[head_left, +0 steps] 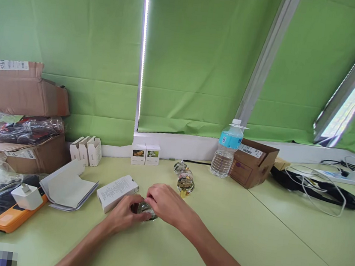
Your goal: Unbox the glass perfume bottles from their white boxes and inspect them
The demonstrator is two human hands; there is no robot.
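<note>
Low over the table, my left hand (124, 212) curls its thumb and fingers around a small round glass object (146, 209), clear and shiny. My right hand (168, 205) is closed at the upper right of that glass object, its fingertips pinched together; whatever lies between them is hidden. Just left of the hands a white printed box (118, 191) lies flat. Beyond my right hand stands a row of small shiny glass pieces with gold-coloured parts (186, 183).
Two small white picture boxes (145, 154) and a water bottle (226, 152) stand along the wall. A brown carton (253, 164) and cables sit to the right. Leftward are opened white boxes (85, 150), folded paper (65, 186), an orange power strip (11, 218) and stacked cartons (24, 88).
</note>
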